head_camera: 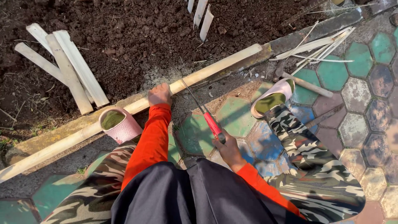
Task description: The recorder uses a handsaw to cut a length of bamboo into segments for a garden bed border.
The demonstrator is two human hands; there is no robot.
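Observation:
A long pale bamboo pole (215, 66) lies slantwise along the stone edge between the soil bed and the paved ground. My left hand (159, 94) presses down on the pole near its middle. My right hand (227, 146) grips the red handle of a hand saw (203, 112). The saw's thin blade runs up to the pole just right of my left hand. Both arms wear orange sleeves. My legs in camouflage trousers are spread to either side, with pink slippers on both feet (273, 97).
Split bamboo slats (68, 66) lie on the dark soil at upper left, and short ones (201, 14) stand at the top. Thin bamboo strips (319, 47) and a hammer (306, 84) lie on the coloured hexagonal pavers (352, 108) at right.

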